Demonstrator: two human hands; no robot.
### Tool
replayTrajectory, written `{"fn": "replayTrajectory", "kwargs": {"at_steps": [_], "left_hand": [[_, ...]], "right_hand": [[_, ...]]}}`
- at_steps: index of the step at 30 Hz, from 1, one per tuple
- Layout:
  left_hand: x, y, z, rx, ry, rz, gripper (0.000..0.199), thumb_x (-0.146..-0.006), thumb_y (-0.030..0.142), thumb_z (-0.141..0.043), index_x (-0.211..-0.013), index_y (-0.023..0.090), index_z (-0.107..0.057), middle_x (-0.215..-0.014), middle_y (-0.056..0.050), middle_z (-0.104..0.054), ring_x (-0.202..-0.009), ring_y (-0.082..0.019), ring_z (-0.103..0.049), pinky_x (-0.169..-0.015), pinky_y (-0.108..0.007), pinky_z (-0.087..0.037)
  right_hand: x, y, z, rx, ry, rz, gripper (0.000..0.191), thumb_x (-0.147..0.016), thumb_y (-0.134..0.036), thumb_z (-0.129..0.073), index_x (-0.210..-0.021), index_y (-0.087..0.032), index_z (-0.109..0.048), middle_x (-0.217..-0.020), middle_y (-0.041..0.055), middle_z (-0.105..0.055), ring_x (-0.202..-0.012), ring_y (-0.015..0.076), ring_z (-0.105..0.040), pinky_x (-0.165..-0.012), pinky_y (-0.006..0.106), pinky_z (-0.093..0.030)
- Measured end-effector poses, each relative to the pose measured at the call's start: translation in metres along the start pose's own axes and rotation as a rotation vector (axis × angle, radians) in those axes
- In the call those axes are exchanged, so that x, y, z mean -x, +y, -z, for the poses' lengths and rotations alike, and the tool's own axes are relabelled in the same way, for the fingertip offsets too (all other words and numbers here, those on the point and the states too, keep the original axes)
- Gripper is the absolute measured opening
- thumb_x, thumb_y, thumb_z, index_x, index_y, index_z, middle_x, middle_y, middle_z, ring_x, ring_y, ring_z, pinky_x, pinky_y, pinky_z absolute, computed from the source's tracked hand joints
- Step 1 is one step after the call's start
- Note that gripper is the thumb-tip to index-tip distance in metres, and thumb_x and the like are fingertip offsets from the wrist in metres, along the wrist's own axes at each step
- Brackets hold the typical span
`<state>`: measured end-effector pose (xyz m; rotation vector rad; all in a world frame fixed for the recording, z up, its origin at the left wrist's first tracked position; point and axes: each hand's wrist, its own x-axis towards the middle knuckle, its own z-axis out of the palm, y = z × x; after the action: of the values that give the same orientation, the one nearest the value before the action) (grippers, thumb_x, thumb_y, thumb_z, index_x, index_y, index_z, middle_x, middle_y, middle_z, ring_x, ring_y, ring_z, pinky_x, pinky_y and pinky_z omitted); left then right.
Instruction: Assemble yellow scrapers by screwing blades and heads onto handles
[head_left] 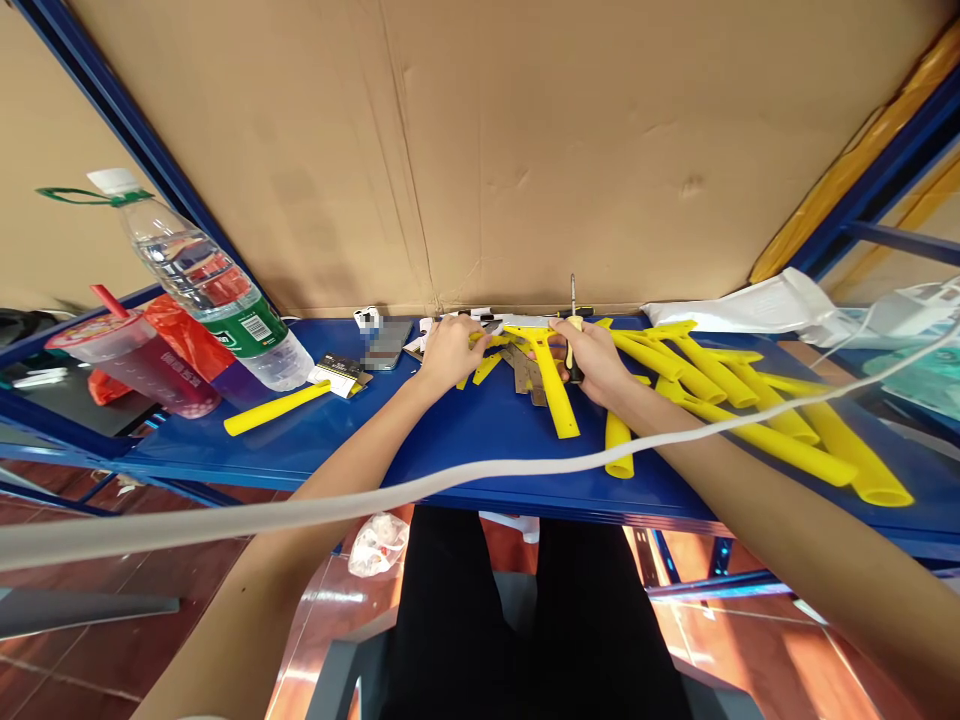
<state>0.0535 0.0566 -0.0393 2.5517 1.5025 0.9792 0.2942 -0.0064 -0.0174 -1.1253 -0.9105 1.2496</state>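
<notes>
Right fingers are clamping a screwdriver against a yellow T-shaped handle; left fingers are pinching its arm. A green-labelled water bottle is lying on the blue surface.

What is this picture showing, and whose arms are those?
This picture comes from a small camera worn on a person's head, so you see what they see when they look down. Both arms belong to that person, and their black trousers show at the bottom. Their left hand holds one end of a yellow T-shaped piece. Their right hand is at the other end, holding a screwdriver. In front of them is a blue shelf. On it lie more long yellow pieces, thin metal strips, a water bottle, a cup of red drink and a phone.
</notes>
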Motion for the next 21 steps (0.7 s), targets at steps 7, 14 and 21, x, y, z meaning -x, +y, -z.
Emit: {"fn": "replayTrajectory", "kwargs": {"at_steps": [7,14,21], "left_hand": [[-0.004,0.011,0.014,0.512,0.304,0.113,0.037,-0.111,0.056,-0.069,-0.103,0.023,-0.086,-0.098,-0.006,-0.085,-0.093,-0.024,-0.076,-0.087,-0.036,-0.06],[-0.007,0.02,0.02,0.911,0.483,0.071,0.05,-0.098,0.071,-0.086,-0.109,0.023,-0.081,-0.105,-0.007,-0.086,-0.104,-0.024,-0.082,-0.102,-0.038,-0.064],[-0.005,0.027,0.014,0.956,0.347,0.068,0.043,-0.098,0.06,-0.089,-0.117,0.022,-0.081,-0.109,-0.008,-0.087,-0.102,-0.024,-0.085,-0.1,-0.039,-0.064]], "right_hand": [[-0.001,0.001,0.0,0.007,0.001,0.009,0.03,-0.109,-0.038,-0.085,-0.096,-0.024,-0.061,-0.086,0.0018,-0.076,-0.061,0.0169,-0.079,-0.034,0.021,-0.033],[0.0,-0.001,-0.001,0.005,0.01,-0.01,0.024,-0.114,-0.029,-0.075,-0.096,-0.022,-0.06,-0.091,0.0031,-0.078,-0.064,0.0158,-0.08,-0.033,0.021,-0.034],[0.002,-0.002,-0.003,0.016,-0.014,-0.009,0.023,-0.111,-0.03,-0.078,-0.097,-0.022,-0.062,-0.089,0.0042,-0.079,-0.064,0.0181,-0.081,-0.032,0.021,-0.033]]}}
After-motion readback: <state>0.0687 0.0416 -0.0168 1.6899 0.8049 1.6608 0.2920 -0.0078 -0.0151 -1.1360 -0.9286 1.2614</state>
